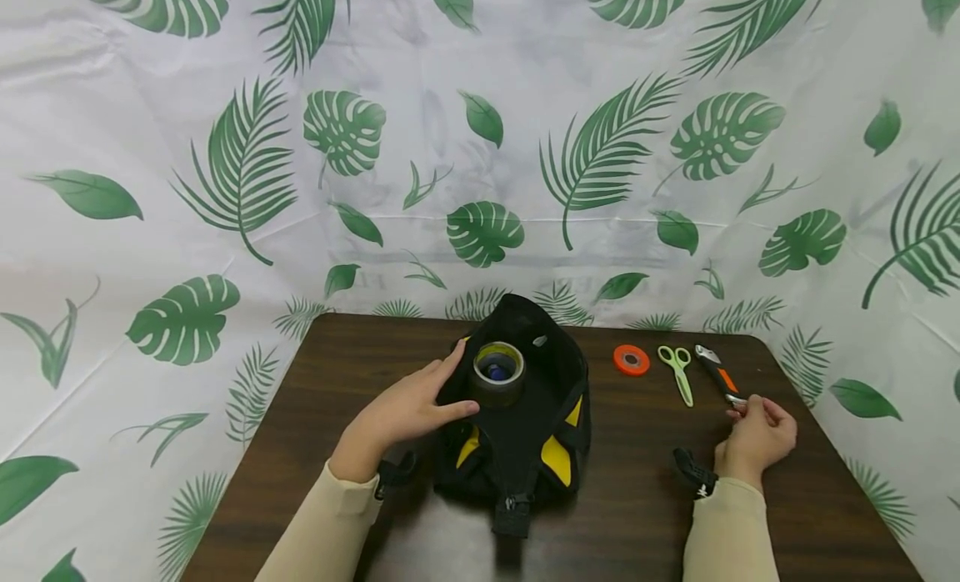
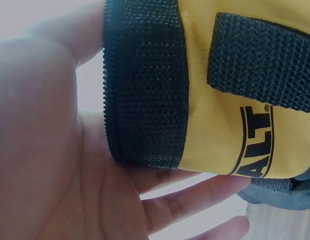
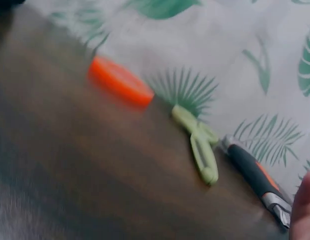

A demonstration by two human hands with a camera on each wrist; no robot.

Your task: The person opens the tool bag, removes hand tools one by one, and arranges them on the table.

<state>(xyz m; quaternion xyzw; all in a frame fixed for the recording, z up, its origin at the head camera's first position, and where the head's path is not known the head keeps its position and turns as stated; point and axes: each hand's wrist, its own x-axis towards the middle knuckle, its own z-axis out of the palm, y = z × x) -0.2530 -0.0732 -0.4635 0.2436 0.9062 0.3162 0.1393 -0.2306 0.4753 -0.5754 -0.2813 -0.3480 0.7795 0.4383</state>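
Note:
My left hand (image 1: 405,415) rests against the left side of a black and yellow tool bag (image 1: 517,440), thumb spread from the fingers. In the left wrist view, the fingers lie fairly straight beside the bag's black webbing edge (image 2: 150,90). A dark tape roll (image 1: 497,393) sits at the bag's mouth, something blue visible through its core. At the right, my right hand (image 1: 757,440) pinches the near silver end of a black and orange utility knife (image 1: 722,375) lying on the table; the fingertips partly cover that end. The knife (image 3: 250,172) also appears in the right wrist view.
Left of the knife lie light green scissors (image 1: 681,373), with an orange-red tape roll (image 1: 632,360) beyond them. All rest near the back edge of the dark wooden table (image 1: 622,507). A leaf-patterned white cloth (image 1: 420,148) hangs behind it.

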